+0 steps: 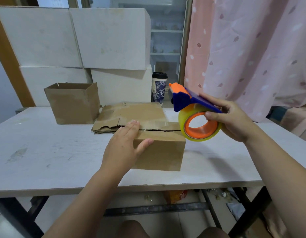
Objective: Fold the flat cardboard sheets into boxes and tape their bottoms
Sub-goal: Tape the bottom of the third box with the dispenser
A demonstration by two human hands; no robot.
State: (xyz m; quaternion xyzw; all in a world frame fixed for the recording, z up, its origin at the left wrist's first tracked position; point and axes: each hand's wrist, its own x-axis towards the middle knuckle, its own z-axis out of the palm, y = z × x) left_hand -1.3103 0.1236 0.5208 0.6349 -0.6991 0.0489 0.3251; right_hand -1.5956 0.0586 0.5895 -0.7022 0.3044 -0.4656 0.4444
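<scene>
Left hand [122,143] lies flat & spread on the folded box [160,150], fingers across the top flaps by the seam, thumb down the front face. Box sits mid-desk [45,152], flaps shut, seam showing a gap. Right hand [232,119] is wrapped round the tape dispenser [195,114] w/ clear tape roll, thumb inside the orange core, fingers over the blue plate; it hangs just right of the box, above the desk. Flat cardboard sheets [131,115] lie behind the box; an open box [73,103] stands back-left.
</scene>
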